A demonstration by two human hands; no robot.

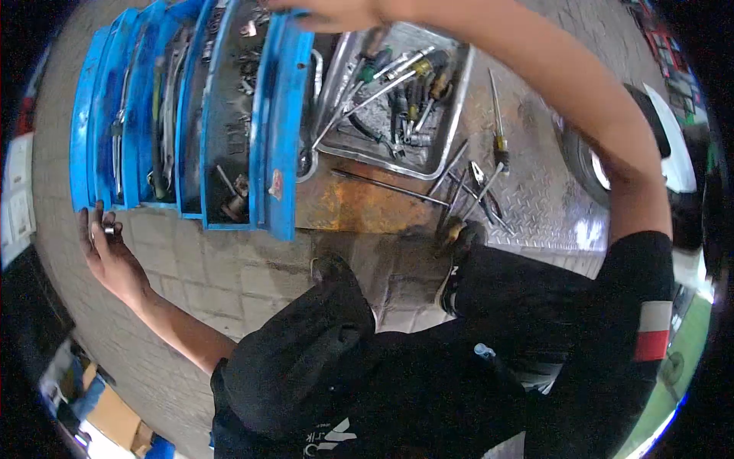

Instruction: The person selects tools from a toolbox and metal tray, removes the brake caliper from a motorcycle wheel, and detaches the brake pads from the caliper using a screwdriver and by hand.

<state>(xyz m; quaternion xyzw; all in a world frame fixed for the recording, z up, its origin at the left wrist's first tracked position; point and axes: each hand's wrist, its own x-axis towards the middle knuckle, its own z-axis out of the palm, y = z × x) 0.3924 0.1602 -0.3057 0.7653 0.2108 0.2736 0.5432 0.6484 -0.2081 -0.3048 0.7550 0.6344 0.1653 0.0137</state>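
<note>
Blue toolbox (pixel 284 130) stands already open, left hand (pixel 111 256) loosely spread by its near corner, right hand (pixel 336 11) unclear in grip beyond, tools (pixel 170 107) inside, screwdrivers (pixel 422 67) out in the metal tray (pixel 455 122).

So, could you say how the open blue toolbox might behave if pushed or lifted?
The blue toolbox would probably feel heavy, since metal tools lie in several of its compartments. It may flex or fold rather than stay rigid, as its compartments stand spread open. Loose parts in the widest one would likely slide if tilted.
</note>
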